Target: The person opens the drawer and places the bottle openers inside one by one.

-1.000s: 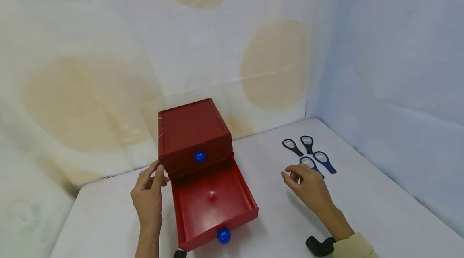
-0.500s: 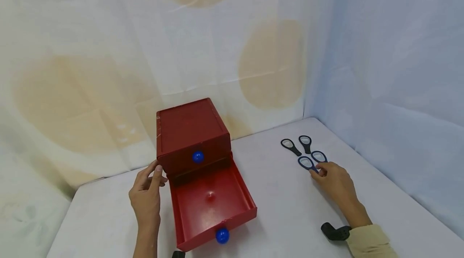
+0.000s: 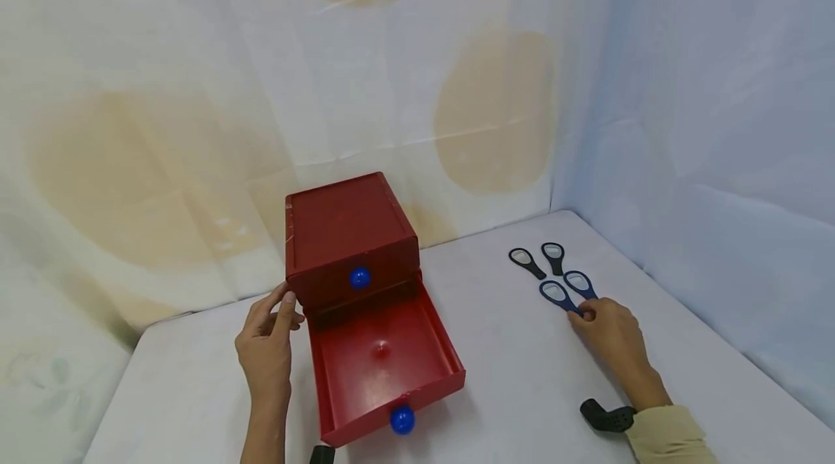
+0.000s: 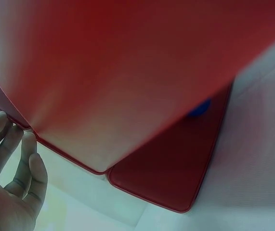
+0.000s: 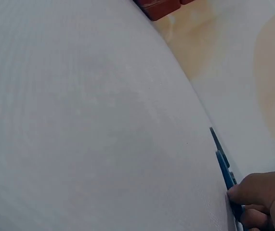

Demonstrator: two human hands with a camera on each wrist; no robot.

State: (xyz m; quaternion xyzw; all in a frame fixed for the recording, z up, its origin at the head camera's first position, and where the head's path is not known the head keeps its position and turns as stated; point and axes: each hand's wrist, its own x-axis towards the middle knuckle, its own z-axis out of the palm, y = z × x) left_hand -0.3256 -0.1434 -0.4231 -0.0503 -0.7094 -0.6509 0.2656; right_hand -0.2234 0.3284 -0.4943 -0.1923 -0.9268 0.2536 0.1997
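A red cabinet (image 3: 346, 225) stands on the table with its lower drawer (image 3: 385, 348) pulled out; blue ball knobs are on both drawers. My left hand (image 3: 266, 355) touches the cabinet's left side near the front corner with its fingertips, fingers loosely bent. At the right, my right hand (image 3: 616, 341) pinches the handle end of a blue magnifying glass (image 3: 555, 293). In the right wrist view, thumb and fingers are on the blue handle (image 5: 226, 171), low over the table. A second blue magnifying glass (image 3: 579, 283) lies right beside it, its handle end partly covered by the fingers.
Two black magnifying glasses, one on the left (image 3: 525, 262) and one on the right (image 3: 553, 257), lie just behind the blue ones. The white table (image 3: 502, 377) meets a cloth wall (image 3: 365, 87) at the back and another (image 3: 717, 159) on the right.
My right hand has moved right and down to the blue magnifying glasses and taken hold of the nearer one's handle. My left hand stays at the cabinet.
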